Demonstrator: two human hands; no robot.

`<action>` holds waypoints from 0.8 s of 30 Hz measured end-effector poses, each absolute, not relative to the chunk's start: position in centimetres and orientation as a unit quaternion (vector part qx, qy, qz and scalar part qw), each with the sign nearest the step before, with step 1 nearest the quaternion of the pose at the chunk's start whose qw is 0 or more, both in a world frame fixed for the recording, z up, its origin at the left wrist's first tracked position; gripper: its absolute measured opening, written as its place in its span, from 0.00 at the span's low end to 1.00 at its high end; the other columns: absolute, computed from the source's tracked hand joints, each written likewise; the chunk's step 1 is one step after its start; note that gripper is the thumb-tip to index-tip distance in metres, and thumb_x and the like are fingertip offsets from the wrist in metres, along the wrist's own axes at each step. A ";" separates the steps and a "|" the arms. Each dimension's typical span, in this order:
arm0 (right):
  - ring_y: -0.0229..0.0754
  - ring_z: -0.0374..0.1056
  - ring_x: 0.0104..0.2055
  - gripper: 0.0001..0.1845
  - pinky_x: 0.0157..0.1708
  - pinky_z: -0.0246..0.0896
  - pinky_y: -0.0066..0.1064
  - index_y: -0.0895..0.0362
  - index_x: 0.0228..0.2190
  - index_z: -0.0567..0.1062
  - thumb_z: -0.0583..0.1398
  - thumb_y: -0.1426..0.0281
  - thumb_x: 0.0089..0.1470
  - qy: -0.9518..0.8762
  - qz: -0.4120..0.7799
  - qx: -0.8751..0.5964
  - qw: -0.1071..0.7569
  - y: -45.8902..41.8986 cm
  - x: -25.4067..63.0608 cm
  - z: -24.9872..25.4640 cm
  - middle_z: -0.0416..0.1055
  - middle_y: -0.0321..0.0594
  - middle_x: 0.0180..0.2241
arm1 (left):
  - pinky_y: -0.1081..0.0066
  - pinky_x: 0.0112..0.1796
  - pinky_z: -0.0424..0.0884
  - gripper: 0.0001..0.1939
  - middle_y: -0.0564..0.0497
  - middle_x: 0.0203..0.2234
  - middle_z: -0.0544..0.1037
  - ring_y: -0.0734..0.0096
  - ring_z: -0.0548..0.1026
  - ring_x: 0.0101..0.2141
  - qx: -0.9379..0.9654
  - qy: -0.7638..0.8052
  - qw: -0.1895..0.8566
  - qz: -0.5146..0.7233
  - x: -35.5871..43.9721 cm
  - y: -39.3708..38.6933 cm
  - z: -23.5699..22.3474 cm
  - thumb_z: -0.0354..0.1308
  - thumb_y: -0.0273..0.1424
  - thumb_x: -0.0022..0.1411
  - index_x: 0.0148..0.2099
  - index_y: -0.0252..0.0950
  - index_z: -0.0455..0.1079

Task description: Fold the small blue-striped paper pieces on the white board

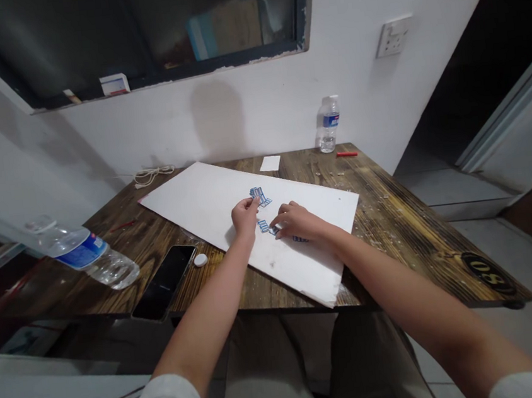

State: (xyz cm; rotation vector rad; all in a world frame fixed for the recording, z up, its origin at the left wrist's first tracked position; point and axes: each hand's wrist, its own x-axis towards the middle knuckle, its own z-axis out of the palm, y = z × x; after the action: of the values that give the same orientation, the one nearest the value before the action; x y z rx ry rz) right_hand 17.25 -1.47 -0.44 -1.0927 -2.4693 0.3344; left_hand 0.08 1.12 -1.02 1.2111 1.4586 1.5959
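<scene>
- Blue-and-white paper cut-outs point(260, 196): small, flat and lying on a white board point(323, 202), with their fine detail too small to read.
- Ahead of the left fingers point(252, 203): the largest bunch of cut-outs, overlapping or packed closely, its exact arrangement unclear.
- Just below the left fingers: a separate cut-out point(263, 226), apart from that bunch.
- At the right fingers point(279, 227): another small cut-out point(274, 230), touching them.
- Past the right fingers, beyond the right hand point(301, 222): one more cut-out point(300, 239), partly hidden.
- Progress as far as visible: one bunch gathered, three pieces still separate, none clearly joined.
- Left hand point(244, 219): fingers drawn together at the edge of the bunch, with no telling whether gripping or only touching.
- Right hand: fingers curled down over the nearby cut-out, with no telling whether pinching or pressing.
- Well left of the fingers, on the wooden tabletop point(393, 236): a black smartphone point(164, 282) and a water bottle point(81, 253) on its side.
- Well beyond the fingers: an upright water bottle point(328, 124) and a red marker point(347, 154).
</scene>
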 end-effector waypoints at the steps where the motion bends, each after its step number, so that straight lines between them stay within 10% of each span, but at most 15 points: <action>1: 0.48 0.60 0.42 0.17 0.41 0.55 0.34 0.49 0.41 0.81 0.70 0.64 0.46 -0.888 0.121 -0.395 0.202 -1.5 17.2 -0.4 0.70 0.45 0.41 | 0.76 0.23 0.59 0.14 0.53 0.20 0.70 0.75 0.65 0.23 0.457 0.557 0.329 0.610 0.1 1.1 -1.0 0.64 0.41 0.50 0.29 0.34 0.72; 11: 0.37 0.65 0.31 0.01 0.34 0.57 0.28 0.57 0.28 0.78 0.64 0.74 0.50 -0.814 0.252 -0.420 0.311 -1.0 17.5 0.3 0.75 0.37 0.30 | 0.74 0.24 0.61 0.14 0.52 0.22 0.73 0.74 0.67 0.24 0.479 0.552 0.344 0.589 0.2 1.0 -1.1 0.64 0.41 0.49 0.29 0.34 0.73; 24: 0.37 0.62 0.26 0.09 0.28 0.54 0.29 0.56 0.24 0.75 0.65 0.63 0.47 -0.684 0.220 -0.498 0.486 -0.5 18.9 0.9 0.73 0.37 0.24 | 0.71 0.31 0.64 0.14 0.50 0.24 0.77 0.71 0.72 0.26 0.636 0.480 0.364 0.482 1.2 0.1 -1.0 0.66 0.40 0.48 0.29 0.34 0.76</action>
State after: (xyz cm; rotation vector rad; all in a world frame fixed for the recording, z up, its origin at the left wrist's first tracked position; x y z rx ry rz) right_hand 18.88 -0.45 0.90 -1.2108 -1.6645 0.5355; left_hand 1.22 0.14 -0.98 1.6367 1.2356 1.2409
